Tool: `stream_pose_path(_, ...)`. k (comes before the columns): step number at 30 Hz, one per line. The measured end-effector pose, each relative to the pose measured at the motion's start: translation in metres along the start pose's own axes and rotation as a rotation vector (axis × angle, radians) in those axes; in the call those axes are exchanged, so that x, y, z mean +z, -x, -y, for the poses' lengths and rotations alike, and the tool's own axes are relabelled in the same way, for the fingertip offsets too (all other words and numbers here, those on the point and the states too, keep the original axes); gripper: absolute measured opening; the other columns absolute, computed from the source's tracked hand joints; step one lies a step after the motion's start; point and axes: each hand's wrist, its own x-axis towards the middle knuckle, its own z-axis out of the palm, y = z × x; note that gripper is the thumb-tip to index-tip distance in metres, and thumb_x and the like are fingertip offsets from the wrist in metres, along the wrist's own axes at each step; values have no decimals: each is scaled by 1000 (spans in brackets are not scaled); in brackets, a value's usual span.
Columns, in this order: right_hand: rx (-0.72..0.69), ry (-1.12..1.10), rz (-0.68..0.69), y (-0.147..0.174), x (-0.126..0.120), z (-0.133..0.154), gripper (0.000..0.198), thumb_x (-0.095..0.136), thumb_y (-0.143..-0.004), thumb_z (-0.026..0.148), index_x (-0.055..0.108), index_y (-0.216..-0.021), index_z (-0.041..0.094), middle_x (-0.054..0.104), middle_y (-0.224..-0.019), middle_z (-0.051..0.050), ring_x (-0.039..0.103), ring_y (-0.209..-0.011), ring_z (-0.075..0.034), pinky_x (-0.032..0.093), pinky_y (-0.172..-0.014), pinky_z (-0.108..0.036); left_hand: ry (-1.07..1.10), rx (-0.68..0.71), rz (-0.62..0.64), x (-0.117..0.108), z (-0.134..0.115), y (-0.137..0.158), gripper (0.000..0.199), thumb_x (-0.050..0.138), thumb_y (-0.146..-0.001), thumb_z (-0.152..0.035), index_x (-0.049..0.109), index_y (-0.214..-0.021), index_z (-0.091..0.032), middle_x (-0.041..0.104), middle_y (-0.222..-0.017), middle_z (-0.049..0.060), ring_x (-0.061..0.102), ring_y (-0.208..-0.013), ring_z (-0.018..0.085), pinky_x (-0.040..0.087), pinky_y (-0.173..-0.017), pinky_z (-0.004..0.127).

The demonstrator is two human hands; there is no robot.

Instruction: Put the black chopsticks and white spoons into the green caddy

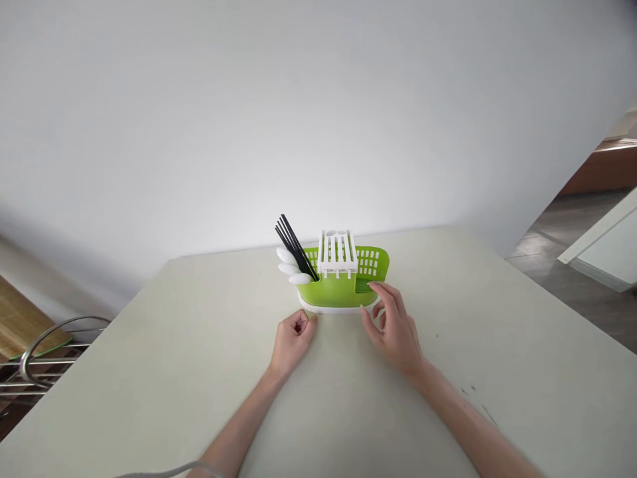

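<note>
A green and white utensil holder stands at the back of the table, with a white slatted rack on top of its middle. Black chopsticks lean to the left out of its left section, beside several white spoons. In front of the holder's left end, my left hand rests on the table, curled into a loose fist with nothing showing in it. At the right end, my right hand has thumb and index finger apart; the index fingertip reaches the low right compartment, and whether it touches is unclear.
The pale table meets a plain wall behind the holder. A metal wire rack with a wooden board stands off the left edge. A grey cord crosses near my left forearm.
</note>
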Motion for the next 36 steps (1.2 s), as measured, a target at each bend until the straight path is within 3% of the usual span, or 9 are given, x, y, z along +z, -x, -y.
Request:
stream_pose_path(4, -32, 97, 117, 0, 7, -5, 40, 47, -106, 35, 45, -144, 24, 59, -140, -16, 71, -80, -19, 55, -56, -32, -15, 31, 27, 2, 1, 0, 46, 58, -89, -49, 29, -65, -23, 26, -61, -7, 24, -59, 11, 23, -56, 26)
stream_pose_path(9, -12, 238, 135, 0, 15, -6, 41, 44, -107, 40, 47, -142, 20, 57, -139, -19, 72, -96, -27, 57, -58, -36, -42, 55, 32, 3, 3, -1, 45, 58, -89, -47, 29, -65, -23, 28, -61, -6, 26, -59, 11, 24, -57, 26)
stream_pose_path(14, -14, 382, 142, -6, 20, 1, 42, 45, -107, 47, 51, -136, 18, 56, -131, -21, 65, -115, -35, 62, -65, -42, -55, 73, 47, 3, 2, -1, 45, 57, -90, -48, 30, -64, -22, 29, -61, -6, 27, -59, 11, 26, -58, 26)
stream_pose_path(25, -17, 560, 34, -18, 22, -14, 47, 37, -106, 63, 53, -116, 20, 56, -113, -17, 62, -95, -30, 50, -50, -32, -75, 78, 97, -10, 8, 3, 45, 56, -90, -50, 31, -65, -22, 29, -61, -6, 27, -60, 11, 26, -58, 26)
stream_pose_path(36, 174, 602, 237, -33, -11, -62, 59, 34, -101, 74, 50, -116, 19, 53, -126, -18, 66, -91, -29, 47, -56, -34, -40, 71, 118, -52, 38, 9, 43, 58, -91, -48, 34, -65, -22, 32, -60, -6, 28, -59, 11, 24, -56, 25)
